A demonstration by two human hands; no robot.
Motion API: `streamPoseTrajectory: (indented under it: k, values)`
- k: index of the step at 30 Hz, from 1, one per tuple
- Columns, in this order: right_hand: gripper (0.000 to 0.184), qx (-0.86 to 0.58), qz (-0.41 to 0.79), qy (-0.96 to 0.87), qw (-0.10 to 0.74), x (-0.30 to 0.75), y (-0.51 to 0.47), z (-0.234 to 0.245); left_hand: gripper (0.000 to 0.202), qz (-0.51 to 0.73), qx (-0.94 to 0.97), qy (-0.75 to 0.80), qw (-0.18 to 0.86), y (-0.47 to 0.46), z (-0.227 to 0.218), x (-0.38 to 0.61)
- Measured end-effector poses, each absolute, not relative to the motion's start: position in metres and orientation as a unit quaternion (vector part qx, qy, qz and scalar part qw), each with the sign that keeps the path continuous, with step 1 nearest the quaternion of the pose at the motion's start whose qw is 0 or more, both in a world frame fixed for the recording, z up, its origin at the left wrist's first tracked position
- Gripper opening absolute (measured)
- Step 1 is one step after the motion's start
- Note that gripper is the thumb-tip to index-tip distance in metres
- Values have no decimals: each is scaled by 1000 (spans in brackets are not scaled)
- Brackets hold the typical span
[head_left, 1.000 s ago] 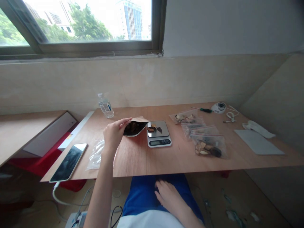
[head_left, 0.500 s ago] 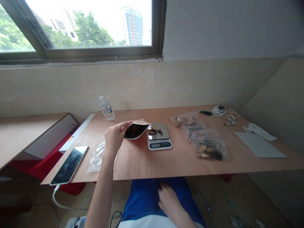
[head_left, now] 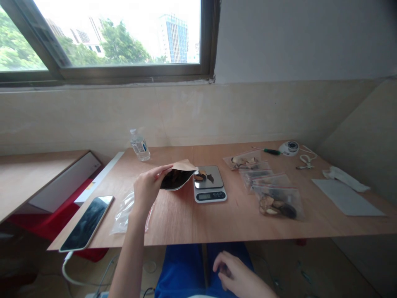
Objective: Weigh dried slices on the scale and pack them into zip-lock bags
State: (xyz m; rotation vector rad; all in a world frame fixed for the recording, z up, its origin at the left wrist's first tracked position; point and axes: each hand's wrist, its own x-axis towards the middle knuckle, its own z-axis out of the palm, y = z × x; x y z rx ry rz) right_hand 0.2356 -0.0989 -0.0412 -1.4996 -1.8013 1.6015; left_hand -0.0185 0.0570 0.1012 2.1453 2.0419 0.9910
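A brown pouch (head_left: 178, 176), open-mouthed with dark pieces visible inside, is held tilted just left of the scale (head_left: 209, 188), its lip near the weighing plate. It is clamped at its left edge by the fingers of the left hand (head_left: 147, 188). Dried pieces (head_left: 203, 176) are seen on the plate. The right hand (head_left: 235, 275) is seen below the table edge, in front of the scale, fingers loosely curled on nothing. Filled clear bags (head_left: 273, 194) are laid right of the scale, and 1 phone (head_left: 87, 223) far left of it.

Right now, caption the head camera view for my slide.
Left hand holds an open brown pouch tilted toward a small scale carrying a few dried pieces; right hand is below the table.
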Motion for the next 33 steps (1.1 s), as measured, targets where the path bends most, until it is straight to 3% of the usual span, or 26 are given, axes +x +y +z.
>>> streamPoseTrajectory:
  k: [3, 6, 11, 15, 25, 33]
  values:
    - [14, -464, 658, -564, 181, 248, -93, -6, 27, 311, 683, 660, 13, 57, 102, -19]
    - [24, -449, 644, -563, 258, 259, -68, 19, 27, 308, 685, 660, 15, 57, 102, -18]
    - [38, -517, 472, -615, 361, 271, 17, 20, 29, 306, 688, 658, 8, 57, 104, -16]
    - [29, -559, 272, -663, 417, 267, 91, 1, 29, 301, 690, 658, 13, 58, 104, -16]
    - [26, -536, 76, -785, 301, 242, 135, 10, 27, 315, 686, 655, 38, 57, 105, -15]
    - [28, -488, 37, -849, 199, 224, 129, 6, 28, 313, 692, 650, 34, 57, 104, -18]
